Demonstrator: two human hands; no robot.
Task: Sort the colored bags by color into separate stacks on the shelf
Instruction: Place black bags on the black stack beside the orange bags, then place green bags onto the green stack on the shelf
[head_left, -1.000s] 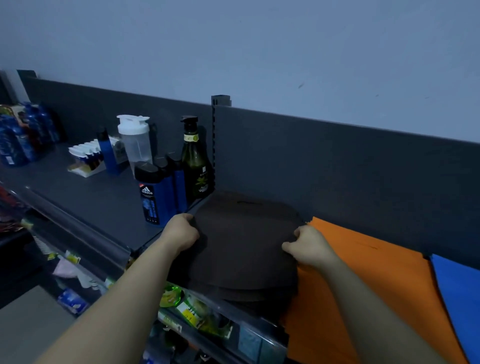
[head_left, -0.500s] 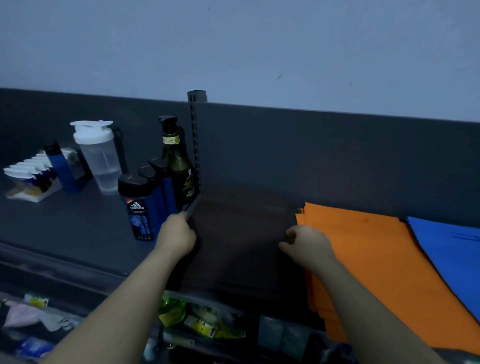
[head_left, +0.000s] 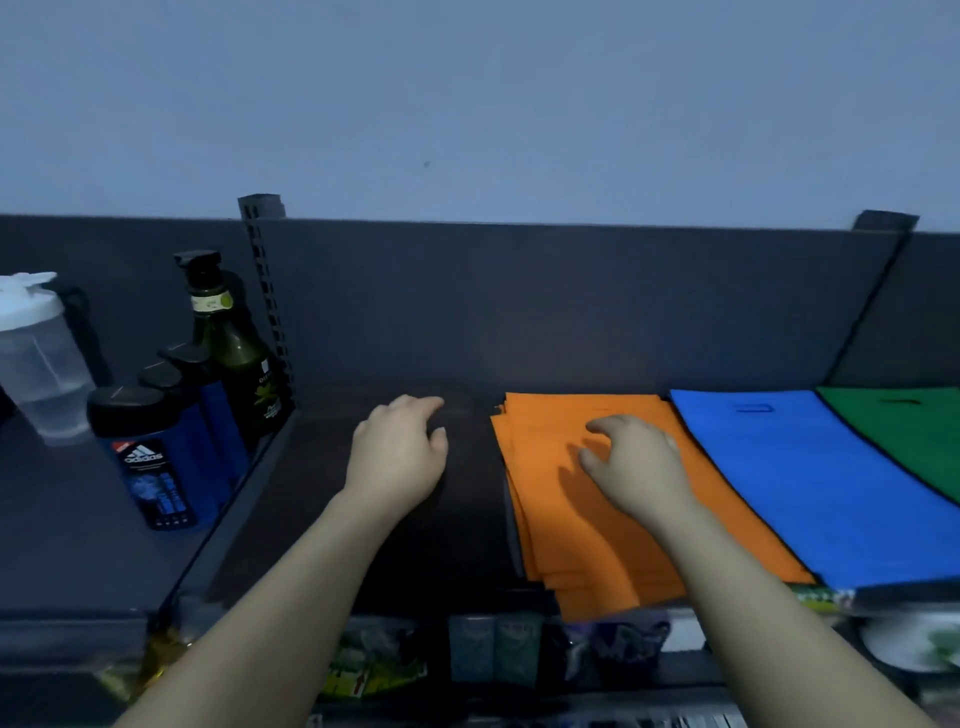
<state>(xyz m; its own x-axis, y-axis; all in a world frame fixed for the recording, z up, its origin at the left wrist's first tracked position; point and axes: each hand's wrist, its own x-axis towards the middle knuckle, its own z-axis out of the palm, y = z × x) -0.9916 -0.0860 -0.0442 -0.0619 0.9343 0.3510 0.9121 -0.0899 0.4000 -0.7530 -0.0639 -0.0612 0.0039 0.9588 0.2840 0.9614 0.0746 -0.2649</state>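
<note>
Four stacks of flat bags lie side by side on the dark shelf: dark brown bags at left, then orange bags, blue bags and green bags at far right. My left hand hovers over the brown stack, fingers spread, holding nothing. My right hand is over the orange stack, fingers loosely curled and apart, with nothing in it. The orange stack's edges are uneven and hang past the shelf front.
Left of the brown stack stand a green pump bottle, blue Adidas bottles and a clear shaker cup. A slotted upright post and the shelf's back panel rise behind. Packaged goods fill the lower shelf.
Both hands have let go of the brown stack's edges. The left hand lifted over the brown bags and the right moved right onto the orange stack. The view shifted right, showing the green bags.
</note>
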